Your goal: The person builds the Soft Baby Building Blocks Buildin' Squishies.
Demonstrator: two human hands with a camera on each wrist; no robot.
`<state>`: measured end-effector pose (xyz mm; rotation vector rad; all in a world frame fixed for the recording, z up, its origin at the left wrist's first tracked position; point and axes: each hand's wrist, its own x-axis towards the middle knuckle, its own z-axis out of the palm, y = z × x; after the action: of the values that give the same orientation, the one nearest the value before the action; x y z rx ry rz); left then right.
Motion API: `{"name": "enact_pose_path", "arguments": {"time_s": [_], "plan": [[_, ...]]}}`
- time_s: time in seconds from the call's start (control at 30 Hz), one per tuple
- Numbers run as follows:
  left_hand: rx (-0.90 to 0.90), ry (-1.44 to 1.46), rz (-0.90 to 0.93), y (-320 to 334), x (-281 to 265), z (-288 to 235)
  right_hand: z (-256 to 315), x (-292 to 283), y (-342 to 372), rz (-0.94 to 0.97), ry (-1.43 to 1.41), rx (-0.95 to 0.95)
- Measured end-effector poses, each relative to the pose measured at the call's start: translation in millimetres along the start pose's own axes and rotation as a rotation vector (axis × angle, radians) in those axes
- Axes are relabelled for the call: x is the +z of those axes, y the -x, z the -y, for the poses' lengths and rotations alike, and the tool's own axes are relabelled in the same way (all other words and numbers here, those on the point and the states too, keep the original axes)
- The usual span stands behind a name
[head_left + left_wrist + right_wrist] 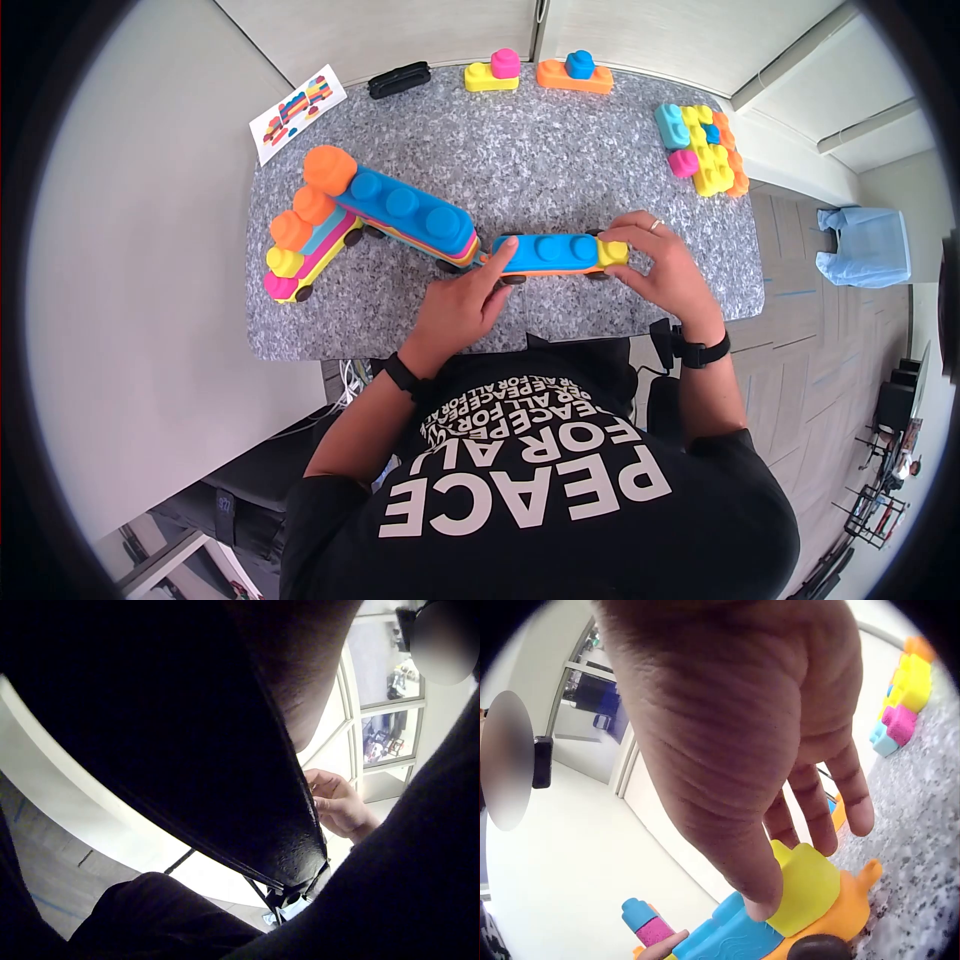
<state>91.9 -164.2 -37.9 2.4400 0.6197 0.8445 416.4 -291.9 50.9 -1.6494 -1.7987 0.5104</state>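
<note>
In the head view, a toy wagon with an orange wheeled base carries a long blue block [548,252] and, at its right end, a yellow block [612,254]. My right hand [660,262] pinches this yellow block between thumb and fingers; the right wrist view shows the thumb on the yellow block's [808,889] side, above the orange base [847,909]. My left hand [458,315] lays a straight index finger against the blue block's left end, its thumb close to the near wheel. Left of it, a taller wagon with a blue top block [402,207] adjoins.
Further left stands a stepped car with an orange block [291,230]. A picture card [297,112], a black case [399,79], a yellow-pink stack [491,76] and an orange-blue stack [574,78] line the far edge. Several loose blocks [706,158] cluster at the far right.
</note>
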Motion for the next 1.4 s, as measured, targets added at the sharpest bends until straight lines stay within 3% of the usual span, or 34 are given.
{"name": "enact_pose_path", "arguments": {"time_s": [1.4], "plan": [[-0.033,0.018,0.024,2.1,0.0,0.9,-10.8,6.3,-7.1,-0.032,-0.038,-0.015]]}}
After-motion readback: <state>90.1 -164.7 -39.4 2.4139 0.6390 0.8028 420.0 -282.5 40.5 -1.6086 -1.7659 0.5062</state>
